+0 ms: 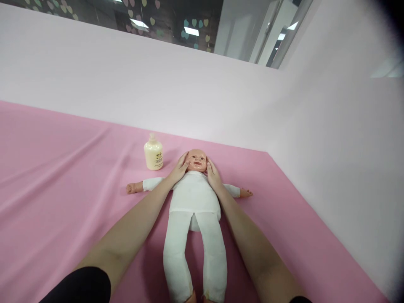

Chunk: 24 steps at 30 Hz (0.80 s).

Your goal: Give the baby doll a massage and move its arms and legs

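From the head camera, a baby doll with a bare plastic head and a soft white cloth body (194,198) lies on its back on a surface draped in smooth pink fabric (57,176). Its head points away from the person, its arms are spread out to either side, and its white legs run toward the bottom edge of the picture.

The left hand (179,169) rests flat against the doll's cheek on the left of the picture, fingers loosely spread and lying along the side of the head, closed on nothing. The right hand (213,173) mirrors it on the other cheek, fingers likewise open and touching the head, with the palm over the doll's shoulder. Both bare forearms reach in from the bottom corners, one on each side of the cloth body.

A squat cream-coloured plastic bottle with a rounded cap (153,153) stands upright just beside the doll's head, close to the left hand but apart from it. A plain pale pink wall (189,92) rises behind the surface and along its right side.
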Each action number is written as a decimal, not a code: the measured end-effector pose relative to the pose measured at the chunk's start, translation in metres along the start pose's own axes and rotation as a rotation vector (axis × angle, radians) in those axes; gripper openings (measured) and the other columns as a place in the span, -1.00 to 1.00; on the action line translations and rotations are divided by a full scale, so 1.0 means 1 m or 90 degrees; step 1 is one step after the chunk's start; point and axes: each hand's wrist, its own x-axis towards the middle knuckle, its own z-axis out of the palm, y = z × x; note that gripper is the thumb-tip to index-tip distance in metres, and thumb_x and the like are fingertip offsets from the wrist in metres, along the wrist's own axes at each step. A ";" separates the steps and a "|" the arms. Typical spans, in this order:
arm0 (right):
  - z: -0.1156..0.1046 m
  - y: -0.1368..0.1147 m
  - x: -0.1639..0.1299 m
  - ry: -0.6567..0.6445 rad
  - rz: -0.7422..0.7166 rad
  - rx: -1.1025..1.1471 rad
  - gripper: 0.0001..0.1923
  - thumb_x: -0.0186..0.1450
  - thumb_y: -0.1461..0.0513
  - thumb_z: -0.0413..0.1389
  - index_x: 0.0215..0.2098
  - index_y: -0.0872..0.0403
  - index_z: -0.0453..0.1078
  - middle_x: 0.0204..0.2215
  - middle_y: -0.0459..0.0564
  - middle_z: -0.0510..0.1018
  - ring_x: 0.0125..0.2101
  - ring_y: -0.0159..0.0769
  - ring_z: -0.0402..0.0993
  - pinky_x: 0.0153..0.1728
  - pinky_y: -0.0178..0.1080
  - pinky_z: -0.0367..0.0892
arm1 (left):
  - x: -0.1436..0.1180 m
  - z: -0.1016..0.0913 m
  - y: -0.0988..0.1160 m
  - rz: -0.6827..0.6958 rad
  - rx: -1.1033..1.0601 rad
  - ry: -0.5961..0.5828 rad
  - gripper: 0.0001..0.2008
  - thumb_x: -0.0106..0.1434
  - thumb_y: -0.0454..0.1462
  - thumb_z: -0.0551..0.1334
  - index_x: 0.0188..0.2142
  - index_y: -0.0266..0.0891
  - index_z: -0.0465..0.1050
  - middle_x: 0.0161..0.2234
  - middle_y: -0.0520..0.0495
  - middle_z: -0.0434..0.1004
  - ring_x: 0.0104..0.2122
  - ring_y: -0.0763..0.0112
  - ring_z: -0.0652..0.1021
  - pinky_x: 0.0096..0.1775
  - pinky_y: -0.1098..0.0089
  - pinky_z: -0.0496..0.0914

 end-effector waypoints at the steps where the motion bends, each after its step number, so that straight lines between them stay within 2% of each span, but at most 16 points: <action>1: 0.000 0.001 0.001 0.004 -0.003 0.001 -0.42 0.31 -0.07 -0.13 0.21 -0.01 0.16 0.21 -0.07 0.23 0.21 -0.28 0.13 0.23 -0.13 0.03 | 0.000 0.000 0.000 -0.002 -0.001 0.001 -0.44 0.24 -0.10 0.15 0.20 -0.22 0.15 0.26 -0.15 0.08 0.24 0.28 0.14 0.23 0.31 -0.02; 8: -0.001 0.010 0.007 0.024 -0.021 -0.034 -0.51 0.29 0.07 -0.09 0.15 0.02 0.23 0.14 -0.03 0.33 0.15 -0.30 0.23 0.20 -0.14 0.09 | -0.003 0.007 0.014 -0.046 -0.056 0.061 -0.59 0.32 -0.14 0.04 0.10 -0.24 0.28 0.17 -0.15 0.26 0.17 0.28 0.27 0.20 0.30 0.10; 12: -0.001 0.010 0.007 0.016 -0.026 -0.035 -0.50 0.27 0.13 -0.08 0.16 0.06 0.21 0.15 0.00 0.32 0.15 -0.29 0.22 0.21 -0.13 0.08 | -0.004 0.009 0.019 -0.081 -0.097 0.065 -0.61 0.32 -0.14 0.03 0.10 -0.20 0.28 0.14 -0.12 0.30 0.13 0.26 0.33 0.15 0.28 0.20; 15: -0.001 0.009 0.006 0.018 -0.008 -0.030 -0.49 0.25 0.16 -0.07 0.16 0.08 0.22 0.15 0.01 0.31 0.17 -0.27 0.20 0.21 -0.12 0.07 | -0.003 0.008 0.017 -0.083 -0.084 0.064 -0.61 0.31 -0.13 0.04 0.09 -0.18 0.28 0.14 -0.10 0.30 0.14 0.26 0.32 0.15 0.28 0.19; 20: 0.000 0.011 0.006 0.031 0.005 0.003 -0.52 0.29 0.07 -0.08 0.14 -0.02 0.25 0.12 -0.08 0.36 0.18 -0.25 0.19 0.22 -0.08 0.06 | 0.000 0.005 0.012 -0.045 0.010 0.047 -0.56 0.30 -0.11 0.04 0.12 -0.22 0.23 0.18 -0.12 0.25 0.18 0.28 0.26 0.20 0.25 0.12; 24: 0.000 0.009 0.005 0.036 -0.002 0.003 -0.50 0.29 -0.02 -0.09 0.12 -0.02 0.28 0.11 -0.07 0.37 0.17 -0.24 0.20 0.21 -0.09 0.06 | 0.001 0.005 0.009 -0.034 0.001 0.016 -0.47 0.25 -0.07 0.10 0.15 -0.24 0.16 0.19 -0.18 0.22 0.17 0.24 0.28 0.17 0.24 0.18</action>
